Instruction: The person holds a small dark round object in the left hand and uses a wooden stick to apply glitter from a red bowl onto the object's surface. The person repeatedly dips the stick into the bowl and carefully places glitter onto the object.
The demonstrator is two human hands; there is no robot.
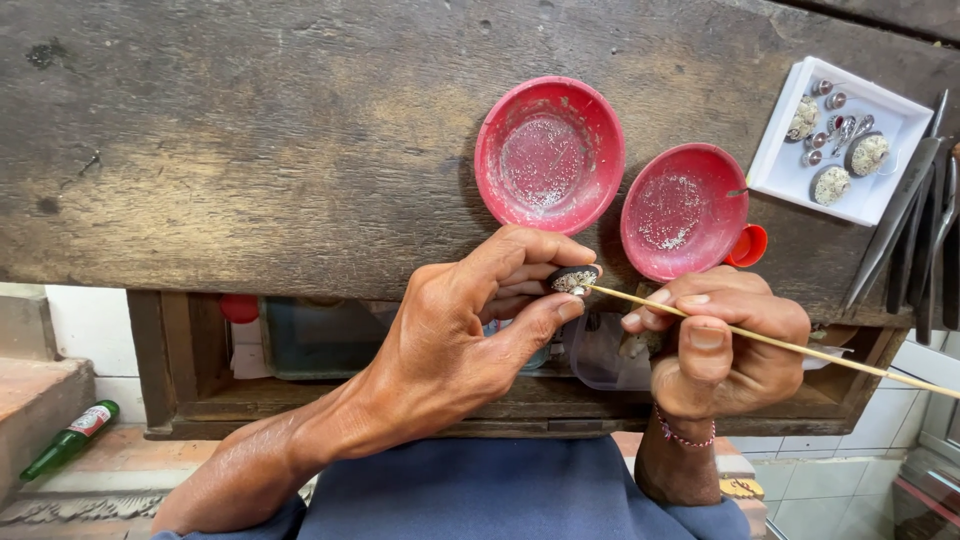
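Two bare hands work at the near edge of a worn wooden bench (pixel 250 150), above a blue-clad lap (pixel 500 490). The left hand (pixel 470 330) is closed around a small dark oval piece (pixel 573 279), pinched between thumb below and forefinger above; its upper face carries pale granular specks. The right hand (pixel 725 335) is closed on a thin pale stick (pixel 780 343), gripped like a pen, thumb pressed over it, and wears a beaded bracelet (pixel 685 435) at the wrist. The tip of the stick touches the speckled face of the piece; its tail runs off toward the right edge of the view. The piece sits in the air just in front of the bench edge, between the two hands.

Beneath the hands is an open drawer (pixel 500 400) holding clear plastic containers, contents unclear. A green bottle (pixel 70 438) lies on the floor ledge at far left.

Farther back on the bench stand two red bowls, the left one (pixel 549 155) and the right one (pixel 684 211), each dusted with pale grains and nearly touching each other. A small red cap (pixel 750 245) sits just beside the right bowl. Beyond, a white tray (pixel 880 195) holds several oval speckled pieces and small metal parts. Metal tools (pixel 915 230) lie at the right of the tray
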